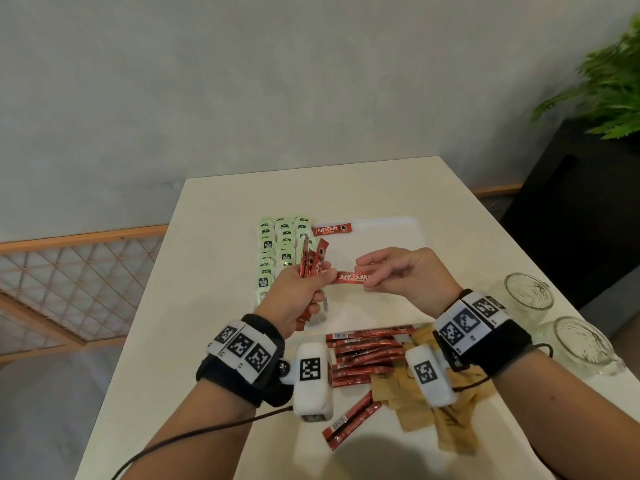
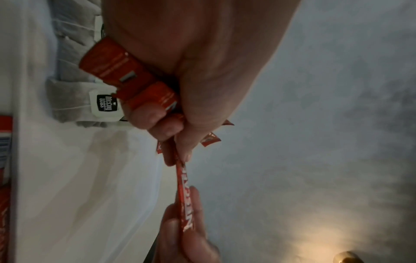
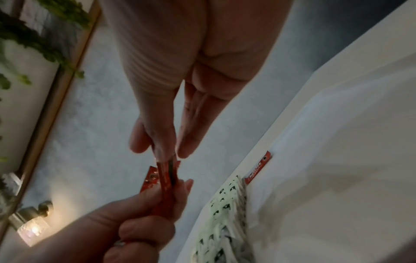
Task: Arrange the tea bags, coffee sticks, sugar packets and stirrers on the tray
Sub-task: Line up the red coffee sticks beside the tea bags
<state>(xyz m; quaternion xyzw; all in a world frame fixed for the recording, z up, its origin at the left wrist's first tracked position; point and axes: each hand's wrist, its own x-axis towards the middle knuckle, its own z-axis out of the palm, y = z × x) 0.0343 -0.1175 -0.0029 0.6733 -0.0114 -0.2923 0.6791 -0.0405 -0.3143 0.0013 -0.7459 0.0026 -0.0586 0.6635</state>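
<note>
While both hands hover above the white tray (image 1: 398, 226), the left hand (image 1: 298, 292) has its grip curled round a bunch of Nescafe coffee sticks (image 1: 310, 263), stick ends fanning up past the knuckles and poking out below the palm. Thumb and forefinger of the same hand also pinch the left end of a single coffee stick (image 1: 349, 277), held flat between the hands. Right hand (image 1: 412, 275) pinches the other end with thumb and fingertips (image 3: 163, 147), remaining fingers straight and loosely extended, palm down, wrist raised. Both wrists carry black bands with marker tags and a white camera block.

Tray sits mid-counter (image 1: 242, 195). Tea bags (image 1: 277, 254) lie in three overlapping rows along the tray's left edge. One coffee stick (image 1: 333, 229) lies flat at the tray's far edge, just right of the tea bags. Loose pile of coffee sticks (image 1: 367, 355) lies on the counter off the tray's near edge, with brown sugar packets (image 1: 446, 420) beside it toward the near right; two more sticks (image 1: 349, 424) lie apart nearer the near edge. Two clear glass mugs (image 1: 554, 323) stand at the counter's right edge.

Room: grey plaster wall, wooden lattice rail at left, green plant (image 1: 609, 88) on a dark cabinet at right, lit wall lamp (image 3: 33, 226) in the right wrist view.
</note>
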